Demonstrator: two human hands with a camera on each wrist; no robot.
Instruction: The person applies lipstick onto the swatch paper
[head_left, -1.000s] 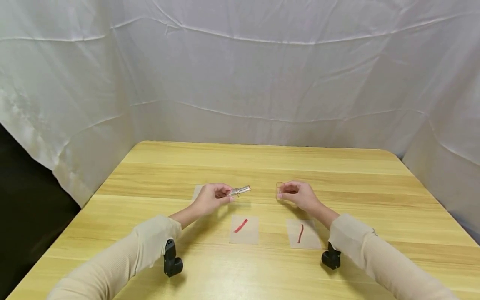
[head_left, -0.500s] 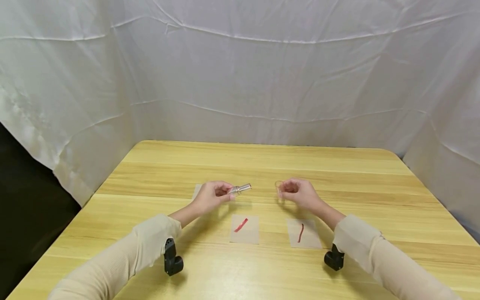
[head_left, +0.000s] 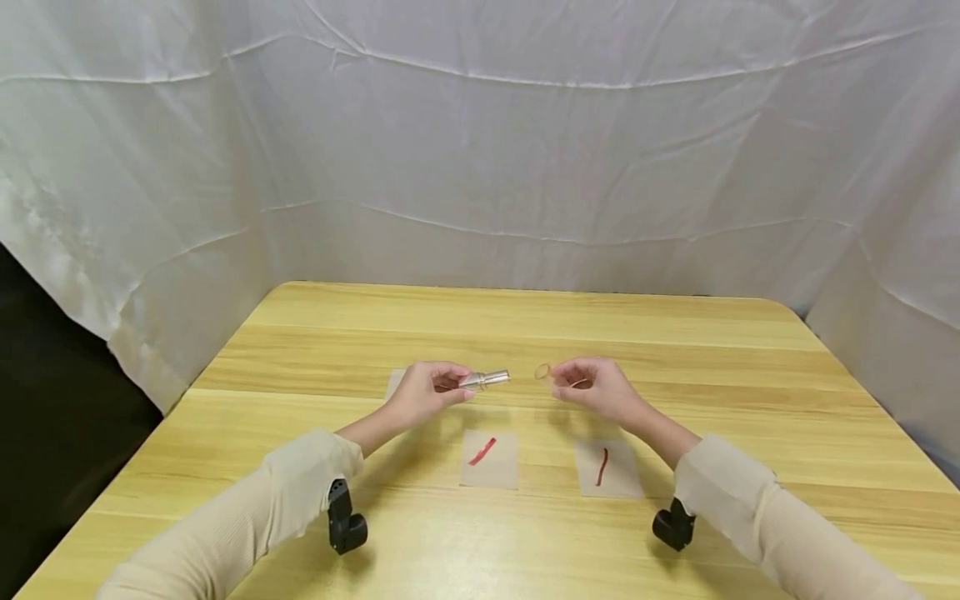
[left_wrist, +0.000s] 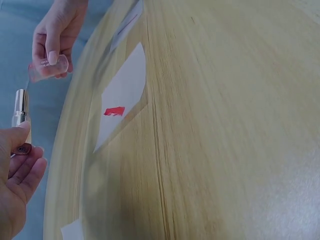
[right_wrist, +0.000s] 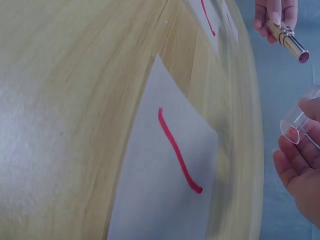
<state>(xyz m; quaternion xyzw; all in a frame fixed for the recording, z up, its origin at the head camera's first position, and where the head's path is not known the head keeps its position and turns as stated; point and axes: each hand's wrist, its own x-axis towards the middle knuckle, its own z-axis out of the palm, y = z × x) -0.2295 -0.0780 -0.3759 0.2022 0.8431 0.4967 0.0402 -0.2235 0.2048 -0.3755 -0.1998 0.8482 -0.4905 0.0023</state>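
Between thumb and fingers my left hand [head_left: 422,392] pinches a silver-gold lipstick tube [head_left: 493,378], its bare end pointing right. In the right wrist view, a dark reddish lipstick tip shows at the end of the tube [right_wrist: 290,42]. My right hand [head_left: 606,392] holds a clear plastic cap [head_left: 542,372], which lies tilted with one end towards the lipstick. A small gap separates cap and lipstick, and both are above the table. In the left wrist view, faint lettering shows on the transparent cap [left_wrist: 50,69].
Two paper squares lie nearer on the wooden table [head_left: 420,317], the left paper [head_left: 498,475] and the right paper [head_left: 618,479], each with a red stroke. Another paper [head_left: 393,381] is partly hidden behind my left hand. A pale curtain [head_left: 480,167] hangs around the table.
My right hand has tipped the cap from roughly upright to lying towards the left, and brought it closer to the lipstick. My left hand has shifted slightly right with the lipstick.
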